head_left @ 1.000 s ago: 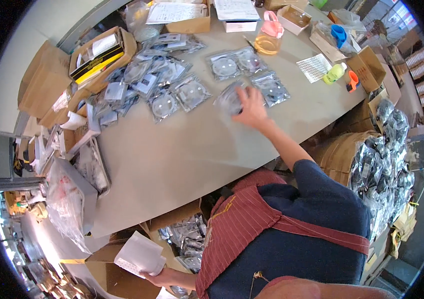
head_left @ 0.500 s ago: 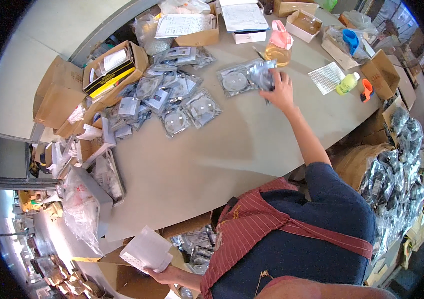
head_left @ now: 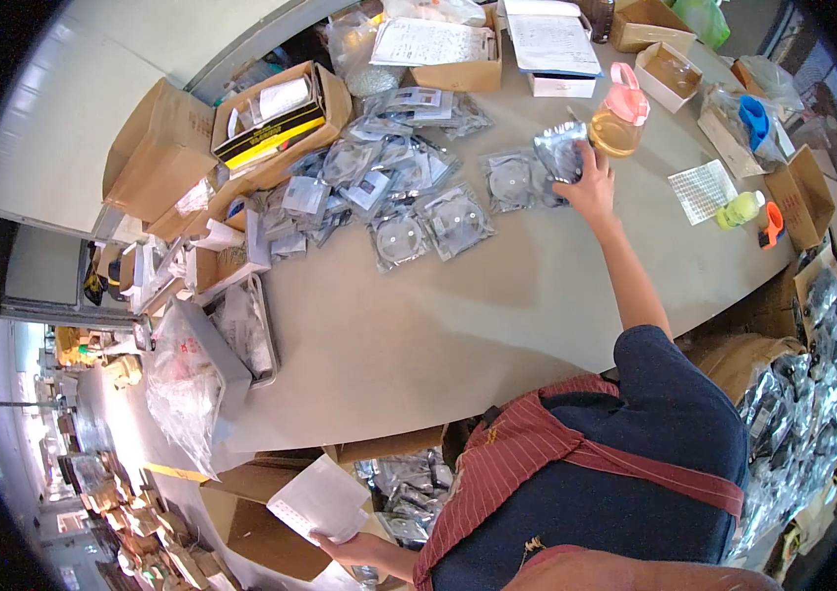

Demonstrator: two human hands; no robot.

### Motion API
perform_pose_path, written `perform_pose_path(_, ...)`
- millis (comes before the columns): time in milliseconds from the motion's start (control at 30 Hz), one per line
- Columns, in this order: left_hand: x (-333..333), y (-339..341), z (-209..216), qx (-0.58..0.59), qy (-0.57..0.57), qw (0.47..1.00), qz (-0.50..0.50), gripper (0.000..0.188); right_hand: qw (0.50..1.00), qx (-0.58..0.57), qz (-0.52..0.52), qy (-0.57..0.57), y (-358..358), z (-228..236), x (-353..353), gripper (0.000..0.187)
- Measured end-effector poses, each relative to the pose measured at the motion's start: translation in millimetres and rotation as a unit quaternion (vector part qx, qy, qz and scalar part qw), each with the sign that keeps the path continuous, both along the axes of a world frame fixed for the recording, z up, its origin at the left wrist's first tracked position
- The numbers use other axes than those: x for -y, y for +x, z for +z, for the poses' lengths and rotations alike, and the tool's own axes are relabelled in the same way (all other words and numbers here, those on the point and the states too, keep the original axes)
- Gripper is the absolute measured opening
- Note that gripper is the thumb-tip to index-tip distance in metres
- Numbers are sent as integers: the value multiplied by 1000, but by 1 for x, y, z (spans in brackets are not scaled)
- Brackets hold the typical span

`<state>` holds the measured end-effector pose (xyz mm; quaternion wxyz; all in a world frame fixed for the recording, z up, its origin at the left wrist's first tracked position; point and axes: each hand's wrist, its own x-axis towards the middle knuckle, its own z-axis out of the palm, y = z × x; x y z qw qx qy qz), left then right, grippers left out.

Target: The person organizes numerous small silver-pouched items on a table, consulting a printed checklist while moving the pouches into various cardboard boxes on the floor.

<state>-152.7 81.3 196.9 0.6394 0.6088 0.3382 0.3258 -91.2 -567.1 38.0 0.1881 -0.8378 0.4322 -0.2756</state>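
Observation:
My right hand (head_left: pixel 593 185) reaches across the table with its fingers closed on a clear plastic bag (head_left: pixel 558 148) holding a dark, shiny part. Beside it, to the left, lies a flat bag (head_left: pixel 510 180) with a round grey disc inside. Down at the lower edge, my left hand (head_left: pixel 364 554) pinches several white sheets (head_left: pixel 318 500) with small reddish print along one side. Farther left is a pile of bagged parts with labels (head_left: pixel 369 177). Two more disc bags, one (head_left: pixel 401 239) and another (head_left: pixel 456 219), lie at its near edge.
A pink-lidded jug (head_left: pixel 618 123) of amber liquid stands close beyond my right hand. To the right are a label sheet (head_left: pixel 702 192), a yellow-green bottle (head_left: pixel 740 210) and an orange tape dispenser (head_left: pixel 772 227). Cartons (head_left: pixel 167 148) line the left; an open carton (head_left: pixel 266 537) sits below the table edge.
The whole view has shifted, so the table appears farther right. My right hand stays at the bag, which now shows more of its face. The left hand still holds the sheets.

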Motion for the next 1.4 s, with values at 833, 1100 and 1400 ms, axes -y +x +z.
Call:
perform_pose_path(833,-53,-94,-23,55,-94,982,152,52,856,70,267,437,-30,39,-100,65)
perform_pose_path(1100,-118,-172,29,70,178,949,251,52,447,25,720,530,-12,116,-366,96)
perform_pose_path(1400,-99,-298,16,12,233,884,406,44,328,-62,939,-80,-45,88,-513,98)
